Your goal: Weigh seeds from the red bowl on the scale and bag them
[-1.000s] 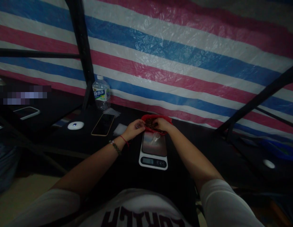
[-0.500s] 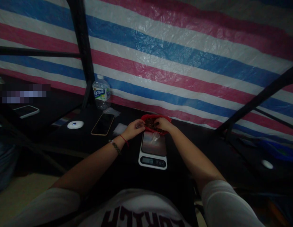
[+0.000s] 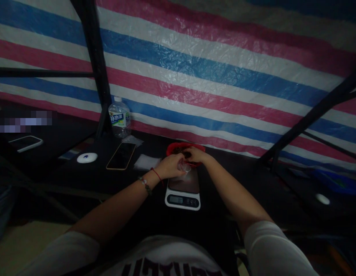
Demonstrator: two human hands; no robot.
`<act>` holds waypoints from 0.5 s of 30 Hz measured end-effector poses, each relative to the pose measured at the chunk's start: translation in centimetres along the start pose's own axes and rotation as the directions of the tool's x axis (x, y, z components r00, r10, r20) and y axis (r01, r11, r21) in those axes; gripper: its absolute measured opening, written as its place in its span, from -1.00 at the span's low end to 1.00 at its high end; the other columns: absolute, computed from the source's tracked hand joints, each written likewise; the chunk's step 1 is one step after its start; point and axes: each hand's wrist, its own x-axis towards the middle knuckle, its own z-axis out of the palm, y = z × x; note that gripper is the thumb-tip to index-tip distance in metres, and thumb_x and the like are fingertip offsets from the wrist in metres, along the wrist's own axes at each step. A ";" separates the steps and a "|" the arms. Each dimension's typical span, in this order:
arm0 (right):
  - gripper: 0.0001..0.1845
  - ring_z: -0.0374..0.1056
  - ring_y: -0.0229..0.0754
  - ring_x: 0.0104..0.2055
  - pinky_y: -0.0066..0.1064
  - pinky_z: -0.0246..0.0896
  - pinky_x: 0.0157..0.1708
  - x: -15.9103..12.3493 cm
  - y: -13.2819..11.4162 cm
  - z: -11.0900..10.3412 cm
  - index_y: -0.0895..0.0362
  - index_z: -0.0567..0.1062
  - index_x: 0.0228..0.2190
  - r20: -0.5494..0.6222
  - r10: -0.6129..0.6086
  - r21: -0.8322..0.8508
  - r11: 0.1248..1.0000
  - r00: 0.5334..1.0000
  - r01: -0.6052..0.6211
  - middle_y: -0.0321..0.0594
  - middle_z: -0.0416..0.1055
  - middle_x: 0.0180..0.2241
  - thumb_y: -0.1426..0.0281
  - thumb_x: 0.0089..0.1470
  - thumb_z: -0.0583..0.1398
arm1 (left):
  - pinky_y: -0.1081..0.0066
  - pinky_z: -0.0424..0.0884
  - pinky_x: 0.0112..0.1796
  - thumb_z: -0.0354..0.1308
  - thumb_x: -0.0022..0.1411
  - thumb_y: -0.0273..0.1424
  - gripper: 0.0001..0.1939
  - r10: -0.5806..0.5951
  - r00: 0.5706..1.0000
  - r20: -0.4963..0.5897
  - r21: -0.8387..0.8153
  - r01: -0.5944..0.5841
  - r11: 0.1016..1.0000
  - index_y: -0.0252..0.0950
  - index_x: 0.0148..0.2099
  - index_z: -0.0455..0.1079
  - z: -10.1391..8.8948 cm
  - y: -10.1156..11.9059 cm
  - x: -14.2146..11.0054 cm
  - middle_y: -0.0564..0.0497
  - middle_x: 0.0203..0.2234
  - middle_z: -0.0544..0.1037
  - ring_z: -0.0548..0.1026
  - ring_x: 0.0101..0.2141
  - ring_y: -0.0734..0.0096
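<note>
My left hand [image 3: 175, 165] is closed around a small clear plastic thing [image 3: 182, 165], whose exact kind I cannot make out. Its fingers are beside a small clear cup [image 3: 187, 168] on the metal plate of a white digital scale [image 3: 168, 200]. Behind the scale lies an open red bag [image 3: 201, 147] holding dark brown loose bits [image 3: 180, 150]. My right hand [image 3: 196, 154] reaches over the bag from the right, its fingers bent together close to the left hand. Dark bits show at its fingertips, which are partly hidden.
Left of the scale are clear plastic bags [image 3: 146, 162], a phone [image 3: 121, 156], a white oval device [image 3: 87, 157] and a large clear bottle [image 3: 119, 119]. Black frame bars [image 3: 100, 73] rise at both sides before a striped plastic sheet [image 3: 195, 76]. Another white device [image 3: 322, 199] sits far right.
My left hand has moved right, from the bag's left edge to over the scale beside the cup. My right hand stays at the red bag. The view has shifted slightly.
</note>
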 end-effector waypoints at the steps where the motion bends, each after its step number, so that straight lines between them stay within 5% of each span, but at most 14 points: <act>1: -0.55 0.40 -0.13 -0.13 -0.46 0.23 -0.14 0.1 0.1 0.2 0.10 0.54 -0.11 0.020 -0.023 -0.001 1.000 1.000 0.023 -0.14 0.50 -0.11 0.28 -0.10 0.32 | 0.35 0.31 -0.33 0.36 -0.13 -0.21 -0.56 -0.006 1.000 0.020 0.019 0.006 1.000 -0.25 -0.19 0.37 0.3 0.2 0.2 -0.07 -0.33 0.52 0.49 -0.32 0.18; 6: -0.73 0.43 -0.18 -0.26 -0.50 0.21 -0.28 0.6 0.6 0.6 0.11 0.59 -0.24 0.030 0.005 -0.027 1.000 1.000 -0.004 -0.21 0.56 -0.27 0.42 -0.07 0.27 | 0.40 0.29 -0.40 0.26 -0.06 -0.22 -0.63 -0.071 0.992 0.108 0.155 0.054 0.986 -0.25 -0.21 0.32 0.4 0.5 1.5 -0.01 -0.38 0.51 0.49 -0.38 0.26; 15: -0.75 0.44 -0.22 -0.30 -0.53 0.19 -0.33 0.6 0.6 0.4 0.06 0.62 -0.31 0.017 0.030 0.031 0.999 0.999 -0.030 -0.27 0.56 -0.31 0.50 -0.06 0.21 | 0.43 0.34 -0.37 0.22 0.02 -0.33 -0.69 -0.218 0.961 -0.170 0.070 0.232 0.970 -0.29 -0.17 0.28 -1.2 -1.8 5.0 -0.05 -0.37 0.53 0.51 -0.37 0.32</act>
